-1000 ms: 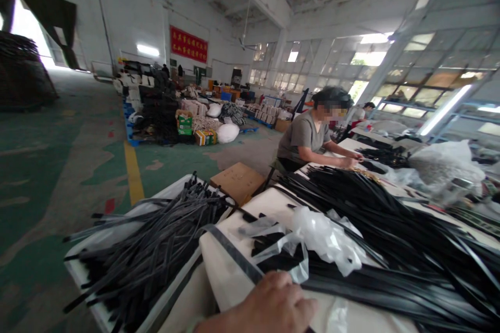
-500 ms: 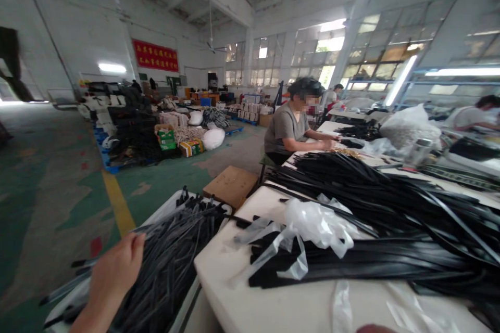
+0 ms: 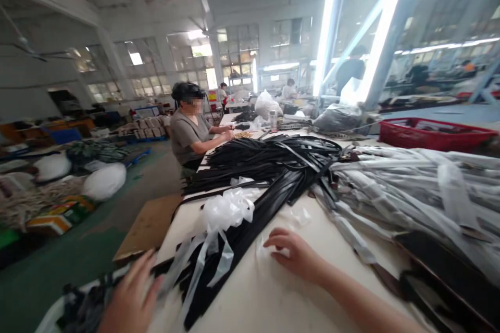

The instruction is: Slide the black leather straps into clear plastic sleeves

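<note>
**Two bare hands at a white table piled with black strips**

The left hand (image 3: 130,294), fingers spread and holding nothing, sits at the near edge of the table (image 3: 253,286), just beside the low end of the black strips (image 3: 269,166), which fan across the tabletop under a knot of white plastic film (image 3: 228,212). The right hand (image 3: 295,255), fingers loosely curled, rests on the tabletop against a scrap of clear plastic (image 3: 273,251); whether it grips that scrap, I cannot tell. Plastic-sleeved grey strips (image 3: 406,192) lie to its right, and a seated co-worker (image 3: 189,132) works farther along the table.
</note>
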`<state>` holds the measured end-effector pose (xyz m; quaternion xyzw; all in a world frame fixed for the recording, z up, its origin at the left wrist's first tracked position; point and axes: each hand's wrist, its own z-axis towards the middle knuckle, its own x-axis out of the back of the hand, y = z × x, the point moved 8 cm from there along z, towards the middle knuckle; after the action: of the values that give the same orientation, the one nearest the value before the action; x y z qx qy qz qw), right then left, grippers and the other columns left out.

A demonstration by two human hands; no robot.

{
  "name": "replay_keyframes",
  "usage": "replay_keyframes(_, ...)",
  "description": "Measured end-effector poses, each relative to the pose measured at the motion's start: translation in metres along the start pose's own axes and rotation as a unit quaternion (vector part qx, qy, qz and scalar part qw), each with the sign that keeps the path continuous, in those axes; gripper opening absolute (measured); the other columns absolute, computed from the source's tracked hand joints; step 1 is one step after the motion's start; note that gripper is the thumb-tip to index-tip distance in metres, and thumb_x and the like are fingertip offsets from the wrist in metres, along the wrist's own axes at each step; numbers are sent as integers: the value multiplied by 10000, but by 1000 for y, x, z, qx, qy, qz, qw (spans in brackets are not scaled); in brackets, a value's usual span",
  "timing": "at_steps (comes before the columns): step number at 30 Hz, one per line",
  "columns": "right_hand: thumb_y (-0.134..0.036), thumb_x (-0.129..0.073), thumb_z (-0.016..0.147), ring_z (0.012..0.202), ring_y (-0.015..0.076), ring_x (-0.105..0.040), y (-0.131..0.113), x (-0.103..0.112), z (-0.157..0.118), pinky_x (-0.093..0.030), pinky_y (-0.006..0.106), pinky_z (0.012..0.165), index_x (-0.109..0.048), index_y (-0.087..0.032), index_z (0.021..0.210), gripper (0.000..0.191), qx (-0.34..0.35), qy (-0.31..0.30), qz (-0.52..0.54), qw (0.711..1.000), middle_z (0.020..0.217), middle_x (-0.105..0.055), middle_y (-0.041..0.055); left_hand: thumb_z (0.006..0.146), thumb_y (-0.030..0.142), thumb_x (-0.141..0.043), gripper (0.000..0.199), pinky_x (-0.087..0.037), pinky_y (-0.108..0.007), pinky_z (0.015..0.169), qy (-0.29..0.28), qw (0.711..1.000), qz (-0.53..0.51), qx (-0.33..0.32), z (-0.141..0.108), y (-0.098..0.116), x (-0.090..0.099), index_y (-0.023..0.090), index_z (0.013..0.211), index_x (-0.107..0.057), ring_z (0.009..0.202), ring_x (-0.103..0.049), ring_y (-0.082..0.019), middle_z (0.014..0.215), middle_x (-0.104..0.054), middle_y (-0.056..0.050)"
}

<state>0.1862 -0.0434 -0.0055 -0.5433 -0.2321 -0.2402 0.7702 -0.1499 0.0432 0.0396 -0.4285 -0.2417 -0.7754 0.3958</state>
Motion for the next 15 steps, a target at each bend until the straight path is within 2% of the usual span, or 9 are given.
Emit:
replay_keyframes(1, -145, -547, 785, 1012, 218, -561, -7, 0, 0, -464, 356, 879, -658, -205, 1101, 340, 28, -11, -36, 999, 1141, -608, 107, 908, 344, -412, 317, -510, -354, 928, -3, 997, -35, -72, 3, 43, -7, 268, 1160, -589, 1078, -622, -220, 1169, -670, -53)
replay_keyframes(3, -125, -559, 764, 1213, 257, -451, -18, -6, 0, -386, 414, 1010, -565, -223, 1263, 509, 70, -50, -83, 993, 1330, -516, 106, 899, 261, -460, 332, -491, -273, 960, -74, 971, -93, -209, -1, 124, -29, 268, 1210, -576, 1125, -599, -175, 1232, -643, -41)
replay_keyframes(4, -121, -554, 767, 1266, 259, -407, -22, -12, 0, -356, 422, 1044, -519, -221, 1315, 558, 84, -76, -96, 989, 1389, -471, 101, 885, 212, -476, 363, -476, -279, 985, -104, 961, -102, -233, -2, 152, -41, 247, 1234, -567, 1159, -577, -179, 1257, -629, -49)
replay_keyframes(5, -117, -537, 779, 1288, 252, -392, -25, -17, -1, -344, 415, 1060, -497, -216, 1336, 568, 94, -99, -102, 985, 1423, -440, 97, 858, 175, -502, 406, -467, -317, 1006, -123, 962, -97, -226, -1, 169, -51, 223, 1258, -556, 1196, -549, -205, 1288, -607, -60)
replay_keyframes(7, -109, -497, 809, 1294, 232, -404, -26, -26, -3, -335, 381, 1075, -519, -197, 1317, 517, 107, -137, -105, 979, 1441, -425, 95, 810, 131, -538, 498, -463, -420, 1011, -143, 976, -60, -155, 5, 177, -71, 171, 1307, -520, 1245, -498, -279, 1344, -558, -94)
replay_keyframes(10, -102, -481, 832, 1286, 212, -430, -25, -30, -7, -306, 336, 1095, -558, -161, 1285, 463, 116, -174, -99, 973, 1398, -483, 99, 802, 130, -539, 537, -467, -479, 992, -157, 985, -22, -66, 10, 159, -92, 132, 1337, -490, 1262, -470, -329, 1377, -523, -113)
replay_keyframes(12, -143, -535, 833, 1293, 219, -426, -25, -30, -11, -278, 336, 1110, -530, -146, 1318, 485, 126, -206, -89, 966, 1372, -510, 106, 807, 110, -518, 501, -465, -446, 1002, -166, 983, -29, -69, 10, 150, -99, 146, 1306, -526, 1255, -482, -303, 1351, -553, -92)
replay_keyframes(15, -275, -644, 813, 1286, 243, -439, -24, -30, -16, -295, 357, 1101, -534, -169, 1320, 530, 119, -241, -77, 960, 1362, -517, 108, 810, 65, -476, 430, -461, -418, 1014, -146, 985, -42, -77, 10, 147, -94, 155, 1209, -607, 1224, -519, -267, 1267, -624, -82)
